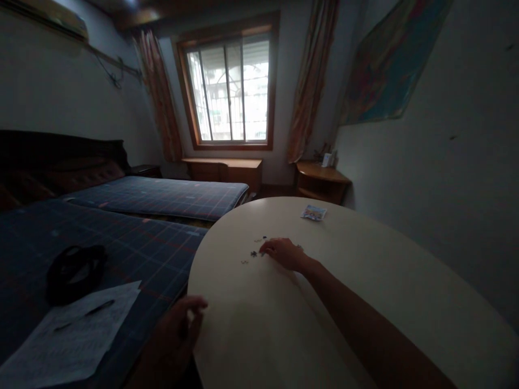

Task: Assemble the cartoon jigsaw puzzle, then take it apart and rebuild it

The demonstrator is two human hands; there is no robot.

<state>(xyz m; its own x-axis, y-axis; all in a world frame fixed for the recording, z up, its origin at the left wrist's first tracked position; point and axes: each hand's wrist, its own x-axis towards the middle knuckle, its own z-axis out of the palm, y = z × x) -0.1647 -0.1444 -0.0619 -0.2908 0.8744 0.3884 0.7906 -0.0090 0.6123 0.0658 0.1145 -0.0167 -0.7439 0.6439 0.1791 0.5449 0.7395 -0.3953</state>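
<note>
Several small jigsaw puzzle pieces lie loose on the white table [235, 302]. Among them are a dark piece [253, 253], a pale piece [244, 262] and a small dark blue piece [265, 237]. My right hand [284, 253] reaches over them, its bent fingertips closed down on a puzzle piece [263, 254] that they partly cover. Another piece [299, 247] shows just behind this hand. At the table's left edge is my left hand [178, 324], dim and a little blurred, holding nothing visible, with thumb and forefinger apart.
A small picture packet [313, 212] lies toward the table's far side. On the left, a bed [162, 248] with a plaid mattress holds a black coiled item [75, 270], paper sheets [101, 319] and a pen [85, 315]. A wall [446, 183] runs along the right.
</note>
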